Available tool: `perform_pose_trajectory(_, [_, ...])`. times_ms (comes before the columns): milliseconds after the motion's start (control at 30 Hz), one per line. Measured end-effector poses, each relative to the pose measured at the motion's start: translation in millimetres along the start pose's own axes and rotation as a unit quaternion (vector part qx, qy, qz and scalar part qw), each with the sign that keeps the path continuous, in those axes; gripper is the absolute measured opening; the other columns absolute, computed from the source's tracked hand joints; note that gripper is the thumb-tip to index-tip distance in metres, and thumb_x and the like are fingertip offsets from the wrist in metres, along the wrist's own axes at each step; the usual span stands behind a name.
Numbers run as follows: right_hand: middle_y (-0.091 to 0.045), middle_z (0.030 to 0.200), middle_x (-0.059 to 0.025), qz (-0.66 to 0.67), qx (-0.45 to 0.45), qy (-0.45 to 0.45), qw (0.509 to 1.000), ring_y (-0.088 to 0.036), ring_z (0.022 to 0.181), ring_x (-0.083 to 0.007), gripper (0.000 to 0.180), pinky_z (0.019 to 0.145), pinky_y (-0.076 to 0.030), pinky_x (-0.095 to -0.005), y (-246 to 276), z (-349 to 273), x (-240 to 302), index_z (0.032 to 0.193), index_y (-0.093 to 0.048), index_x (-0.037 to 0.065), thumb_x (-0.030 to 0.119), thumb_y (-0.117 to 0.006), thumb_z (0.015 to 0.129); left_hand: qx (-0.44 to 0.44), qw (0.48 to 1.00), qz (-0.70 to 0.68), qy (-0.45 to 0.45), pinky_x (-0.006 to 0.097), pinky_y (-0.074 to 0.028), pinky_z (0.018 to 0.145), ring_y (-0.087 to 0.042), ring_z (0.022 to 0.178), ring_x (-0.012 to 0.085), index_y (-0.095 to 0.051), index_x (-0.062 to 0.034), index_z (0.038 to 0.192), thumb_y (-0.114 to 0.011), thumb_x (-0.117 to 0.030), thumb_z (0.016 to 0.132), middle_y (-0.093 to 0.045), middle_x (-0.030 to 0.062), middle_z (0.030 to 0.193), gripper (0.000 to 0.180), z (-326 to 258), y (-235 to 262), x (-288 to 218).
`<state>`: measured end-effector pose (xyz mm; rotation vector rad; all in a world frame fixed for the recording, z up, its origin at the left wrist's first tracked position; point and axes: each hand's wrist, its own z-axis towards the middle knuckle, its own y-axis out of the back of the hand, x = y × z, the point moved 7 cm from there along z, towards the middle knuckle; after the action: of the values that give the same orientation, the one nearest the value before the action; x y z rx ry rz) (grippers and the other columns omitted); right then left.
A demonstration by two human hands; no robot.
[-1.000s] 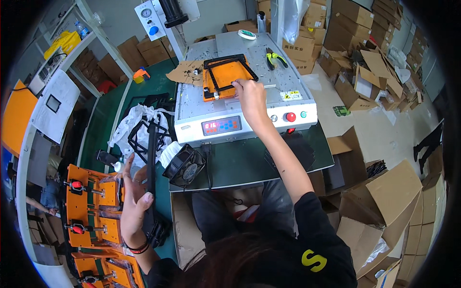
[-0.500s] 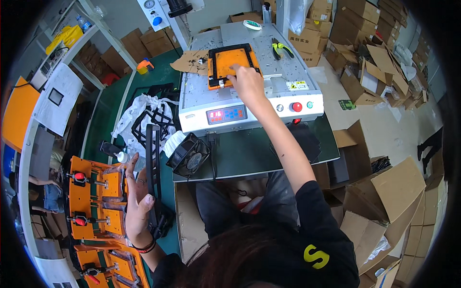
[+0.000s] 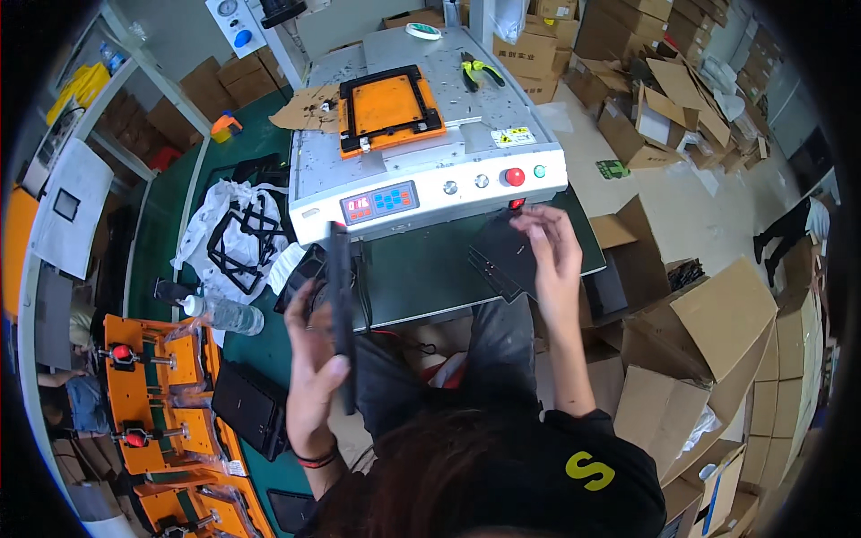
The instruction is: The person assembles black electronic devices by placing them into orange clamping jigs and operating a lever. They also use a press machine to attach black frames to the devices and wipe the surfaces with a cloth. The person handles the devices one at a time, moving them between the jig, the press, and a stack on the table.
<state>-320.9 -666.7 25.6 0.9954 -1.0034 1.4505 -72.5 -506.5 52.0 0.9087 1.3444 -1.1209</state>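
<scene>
My left hand grips a black frame-like part, upright and seen nearly edge-on, in front of the table's near edge. My right hand is raised at the table's right, fingers loosely bent and apart, with nothing visible in it. Below it lie thin flat black panels. On the white bench machine, an orange plate fixture carries a black rectangular frame, and neither hand touches it. A dark fan is partly hidden behind my left hand and the part it holds.
Green-handled pliers and a tape roll lie on the machine. At left are black frames on white wrapping, a clear bottle, a black stack and orange clamp fixtures. Open cartons stand right.
My right hand has left the orange fixture and come back toward me, to the right. My left hand has brought the black part nearer my body. The whole view has shifted.
</scene>
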Motion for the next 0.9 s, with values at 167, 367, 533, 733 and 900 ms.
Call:
perform_pose_trajectory(167, [-0.026, 0.14, -0.0247, 0.237, 0.3, -0.097, 0.919, -0.035, 0.128, -0.0376, 0.123, 0.105, -0.026, -0.0512, -53.7, -48.3, -7.0, 0.143, 0.012, 0.016, 0.065, -0.069, 0.065, 0.114, 0.993, 0.028, 0.018, 0.043, -0.03, 0.101, -0.036, 0.123, 0.0303, -0.003, -0.009, 0.141, -0.079, -0.029, 0.068, -0.034, 0.0234, 0.132, 0.107, 3.2, -53.5, 35.5])
perform_pose_trajectory(367, [-0.03, 0.138, -0.0265, 0.338, 0.326, -0.115, 0.875, -0.036, 0.125, -0.0448, 0.123, 0.105, -0.026, -0.0528, -108.8, -74.1, -20.1, 0.144, 0.009, 0.021, 0.064, -0.072, 0.062, 0.06, 0.986, 0.151, -0.032, 0.044, -0.027, 0.107, -0.032, 0.127, 0.0355, 0.003, 0.0007, 0.138, -0.082, -0.03, 0.067, -0.025, 0.0298, 0.133, 0.115, -24.8, -55.5, 42.6])
perform_pose_trajectory(533, [-0.033, 0.136, -0.0299, 0.411, 0.304, -0.138, 0.848, -0.039, 0.122, -0.0457, 0.101, 0.106, -0.027, -0.0499, -131.0, -86.2, -28.3, 0.143, -0.013, 0.021, 0.049, -0.07, 0.065, -0.09, 0.993, 0.026, -0.073, 0.045, -0.023, 0.106, -0.027, 0.133, 0.0314, -0.001, -0.0041, 0.142, -0.074, -0.043, 0.072, -0.018, 0.02, 0.144, 0.109, -63.7, -1.9, 34.0])
perform_pose_trajectory(733, [-0.03, 0.137, -0.032, 0.412, 0.38, -0.16, 0.813, -0.036, 0.124, -0.0483, 0.101, 0.108, -0.023, -0.0506, -160.0, -108.3, -32.1, 0.143, -0.016, 0.019, 0.052, -0.071, 0.066, -0.14, 0.954, -0.234, -0.125, 0.039, -0.035, 0.098, -0.044, 0.12, 0.0257, -0.042, -0.0017, 0.124, -0.058, -0.032, 0.087, -0.047, 0.0184, 0.125, 0.05, -120.0, 31.5, 28.2])
perform_pose_trajectory(900, [-0.029, 0.138, -0.0307, 0.414, 0.443, -0.194, 0.771, -0.038, 0.123, -0.0439, 0.106, 0.106, -0.026, -0.0443, -181.6, -141.0, -33.3, 0.145, -0.013, 0.017, 0.054, -0.072, 0.065, -0.174, 0.921, -0.263, -0.23, 0.036, -0.038, 0.089, -0.048, 0.102, 0.0243, -0.048, -0.0104, 0.07, -0.054, -0.019, 0.082, -0.051, 0.0131, 0.103, 0.016, -152.3, 39.3, 29.5])
